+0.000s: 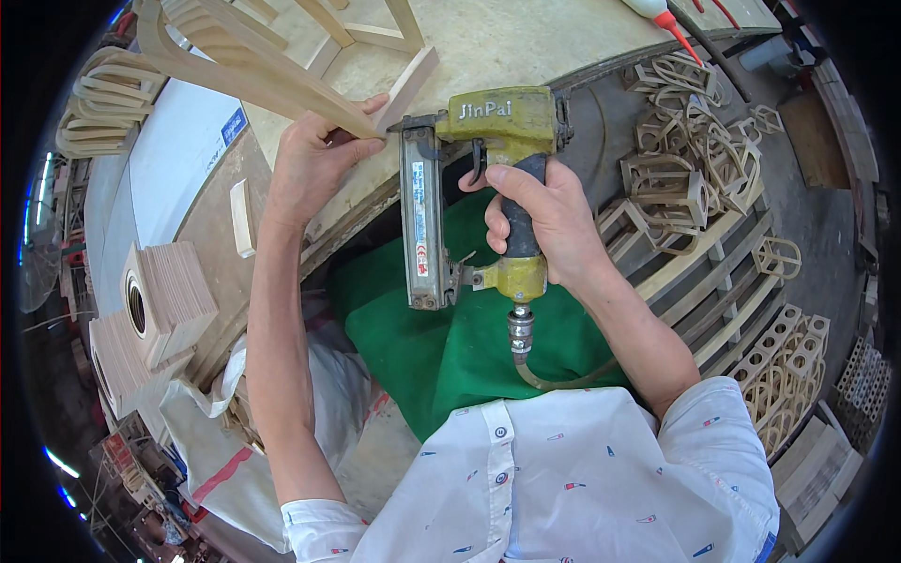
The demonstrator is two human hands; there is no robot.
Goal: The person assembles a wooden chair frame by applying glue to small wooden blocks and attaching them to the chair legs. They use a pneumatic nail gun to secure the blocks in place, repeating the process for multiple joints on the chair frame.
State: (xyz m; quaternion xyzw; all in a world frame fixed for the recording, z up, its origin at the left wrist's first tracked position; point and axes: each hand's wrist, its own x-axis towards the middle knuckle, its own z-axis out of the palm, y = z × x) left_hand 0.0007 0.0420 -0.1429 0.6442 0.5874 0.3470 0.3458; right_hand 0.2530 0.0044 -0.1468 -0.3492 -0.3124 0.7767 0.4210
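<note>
My right hand (pixel 556 218) is wrapped around the dark grip of a yellow-green pneumatic nail gun (pixel 507 114), with the index finger near its trigger. The gun's nose meets the corner of a pale wooden frame (pixel 282 83). At that corner, a curved upright's end joins a short wooden strip (pixel 410 89). My left hand (pixel 314 155) pinches this joint between thumb and fingers, close beside the nose. An air hose (pixel 563 383) runs from a metal coupling under the grip. Whether a fastener sits in the wood is hidden.
A loose wood strip (pixel 242 218) lies left of my forearm, near stacked square plates with round holes (pixel 178 296). Bent wooden loops (pixel 108 98) stand far left. On the right, small wooden frames (pixel 676 178) pile on a slatted rack (pixel 723 281). A red-tipped bottle (pixel 671 23) lies at the back.
</note>
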